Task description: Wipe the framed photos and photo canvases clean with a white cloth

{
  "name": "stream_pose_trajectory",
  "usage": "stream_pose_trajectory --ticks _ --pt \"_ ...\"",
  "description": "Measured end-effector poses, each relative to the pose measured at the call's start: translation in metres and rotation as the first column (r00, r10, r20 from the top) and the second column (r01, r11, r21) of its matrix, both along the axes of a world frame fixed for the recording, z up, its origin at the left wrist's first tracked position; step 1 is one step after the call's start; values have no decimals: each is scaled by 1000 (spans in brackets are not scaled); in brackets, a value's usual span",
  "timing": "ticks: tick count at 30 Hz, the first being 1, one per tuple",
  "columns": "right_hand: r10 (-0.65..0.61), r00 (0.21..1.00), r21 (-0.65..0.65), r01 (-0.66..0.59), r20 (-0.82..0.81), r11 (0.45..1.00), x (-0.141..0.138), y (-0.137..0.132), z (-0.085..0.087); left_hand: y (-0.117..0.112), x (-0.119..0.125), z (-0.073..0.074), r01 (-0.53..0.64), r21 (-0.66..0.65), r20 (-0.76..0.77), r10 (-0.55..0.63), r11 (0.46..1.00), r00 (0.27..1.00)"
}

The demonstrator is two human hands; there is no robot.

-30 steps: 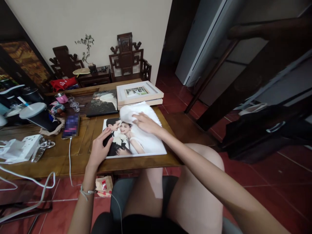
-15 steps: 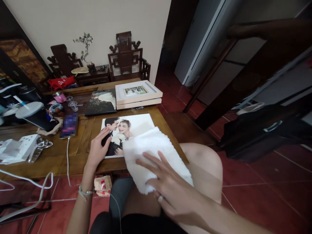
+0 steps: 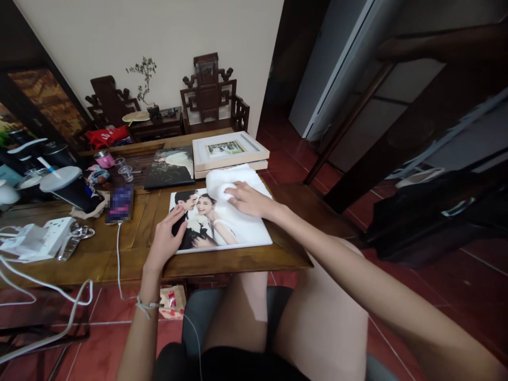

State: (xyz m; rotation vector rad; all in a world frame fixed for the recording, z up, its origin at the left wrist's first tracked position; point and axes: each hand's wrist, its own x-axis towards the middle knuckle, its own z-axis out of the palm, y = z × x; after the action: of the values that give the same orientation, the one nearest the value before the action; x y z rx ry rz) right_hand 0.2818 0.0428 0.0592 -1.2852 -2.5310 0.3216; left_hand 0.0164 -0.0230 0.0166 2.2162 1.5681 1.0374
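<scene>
A photo print panel point(image 3: 222, 233) of a couple lies flat on the wooden table point(image 3: 246, 260) in front of me. My left hand point(image 3: 167, 237) rests on its left edge, fingers stretched out over the picture and thumb apart. On the panel's upper right lies a white cloth point(image 3: 248, 177), partly bunched up. The fingers of my right hand point(image 3: 249, 202) are curled on this cloth, pressing it against the print. Part of the panel's top right is hidden under the cloth and hand.
Behind the panel are a dark photo album point(image 3: 170, 166) and stacked white frames point(image 3: 234, 153). To the left are a phone point(image 3: 119, 203) on a cable, a power strip point(image 3: 55, 235) and a lidded cup point(image 3: 67, 188). The table's right edge is near my right forearm.
My right hand has moved the cloth away from me, from the panel's lower right corner to its upper right, bunching it. My left hand has stayed on the left edge.
</scene>
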Motion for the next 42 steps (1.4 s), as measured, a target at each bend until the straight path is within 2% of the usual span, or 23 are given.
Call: stream_pose_trajectory --ticks 3,6,10,13,16,22,25,28,32,36,39,42 --pt "-13 1000 24 13 0 1000 -6 -9 -9 0 1 -1 -14 -2 14 14 1000 1000" --pt "26 999 33 -25 -28 999 -5 -54 -15 0 2 -1 -25 1 18 25 1000 1000" --pt "151 983 -18 -154 -100 988 3 -131 -5 0 2 -1 -11 1 7 11 1000 1000" --pt "196 975 -89 -205 -104 975 6 -157 8 1 1 0 4 0 -12 -4 1000 1000" --pt "184 980 -118 -192 -73 974 1 -139 15 2 0 -1 15 12 -27 -14 1000 1000" --pt "57 998 -29 -57 14 998 -28 -32 12 4 -4 -4 21 26 -18 -20 999 1000" --pt "-7 1000 -10 8 16 1000 -40 -4 9 4 -4 -5 16 16 10 -16 1000 1000" --pt "-22 1000 11 22 10 1000 -44 -17 3 4 -3 -5 -5 13 34 4 1000 999" --pt "38 999 20 -37 -30 999 -34 -79 -6 3 -1 -4 -16 18 37 15 1000 999" --pt "160 979 -38 -166 -124 985 -13 -134 0 2 0 -2 -4 12 22 3 1000 1000" --pt "205 969 -92 -219 -140 971 -5 -139 9 2 -1 -2 5 8 8 -5 1000 1000" --pt "197 976 -92 -205 -89 974 -12 -110 10 3 -2 -3 9 6 2 -9 1000 1000"
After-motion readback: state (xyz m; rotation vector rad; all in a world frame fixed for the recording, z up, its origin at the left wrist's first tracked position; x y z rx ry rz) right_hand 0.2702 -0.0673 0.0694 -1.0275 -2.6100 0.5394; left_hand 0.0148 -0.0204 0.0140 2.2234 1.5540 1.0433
